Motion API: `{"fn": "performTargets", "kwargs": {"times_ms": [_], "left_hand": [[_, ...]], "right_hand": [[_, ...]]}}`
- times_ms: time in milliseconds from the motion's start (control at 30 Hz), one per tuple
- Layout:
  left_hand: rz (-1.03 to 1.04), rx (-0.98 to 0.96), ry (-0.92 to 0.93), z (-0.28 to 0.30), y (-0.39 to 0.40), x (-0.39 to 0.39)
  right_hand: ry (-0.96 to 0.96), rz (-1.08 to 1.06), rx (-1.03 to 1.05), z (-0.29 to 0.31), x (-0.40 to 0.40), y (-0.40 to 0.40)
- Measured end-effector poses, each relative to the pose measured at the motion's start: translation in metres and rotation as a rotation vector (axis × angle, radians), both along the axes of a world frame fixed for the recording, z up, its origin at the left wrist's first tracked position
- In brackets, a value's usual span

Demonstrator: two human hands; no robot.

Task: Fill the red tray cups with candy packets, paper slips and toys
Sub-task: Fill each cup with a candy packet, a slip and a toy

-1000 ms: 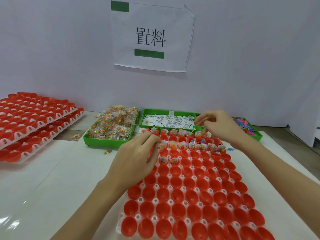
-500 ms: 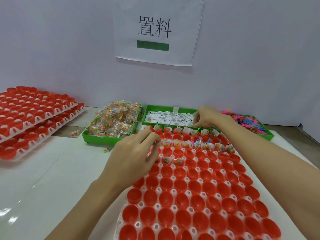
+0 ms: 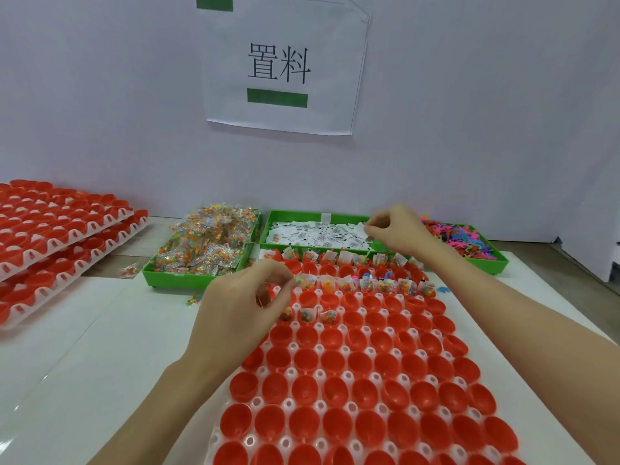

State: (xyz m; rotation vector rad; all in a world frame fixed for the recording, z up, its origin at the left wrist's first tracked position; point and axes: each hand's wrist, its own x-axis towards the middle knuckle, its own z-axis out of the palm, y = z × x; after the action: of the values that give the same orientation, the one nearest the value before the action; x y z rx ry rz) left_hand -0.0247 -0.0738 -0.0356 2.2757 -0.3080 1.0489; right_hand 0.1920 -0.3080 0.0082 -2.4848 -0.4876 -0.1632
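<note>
The right hand (image 3: 392, 229) reaches over the middle green bin (image 3: 295, 217), its fingers (image 3: 369, 226) pinching a white paper slip (image 3: 360, 228) just above the heap. The left hand (image 3: 241, 310) hovers at the red tray (image 3: 352, 380), fingers curled with the tips pressed together near the third row; whether they hold anything I cannot tell.

The step in hand looks like fetching slips for the cups. The two far rows carry packets and slips, the third row has only three candy packets (image 3: 308, 315) at its left end, and the rest stands bare. To do it well, lift one slip only — thin paper tends to cling in pairs — and drop it upright into a cup that already holds candy, working along the row in order. Candy (image 3: 208, 239) and toys (image 3: 459, 234) wait in the bins on either side on the worktop (image 3: 84, 347).
</note>
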Motion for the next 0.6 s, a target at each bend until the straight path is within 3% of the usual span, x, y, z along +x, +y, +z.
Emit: {"fn": "performTargets", "kwargs": {"times_ms": [133,233,600], "left_hand": [[-0.052,-0.181,0.037,0.001,-0.005,-0.001],[-0.084,-0.207,0.05,0.004,-0.011,-0.004],[-0.308,-0.482,0.302,0.012,-0.042,-0.016]], "right_hand": [[0.015,0.059,0.176,0.01,-0.039,-0.007],[0.081,0.126,0.327,0.015,-0.079,-0.01],[0.123,0.181,0.573,-0.006,-0.187,-0.006]]}}
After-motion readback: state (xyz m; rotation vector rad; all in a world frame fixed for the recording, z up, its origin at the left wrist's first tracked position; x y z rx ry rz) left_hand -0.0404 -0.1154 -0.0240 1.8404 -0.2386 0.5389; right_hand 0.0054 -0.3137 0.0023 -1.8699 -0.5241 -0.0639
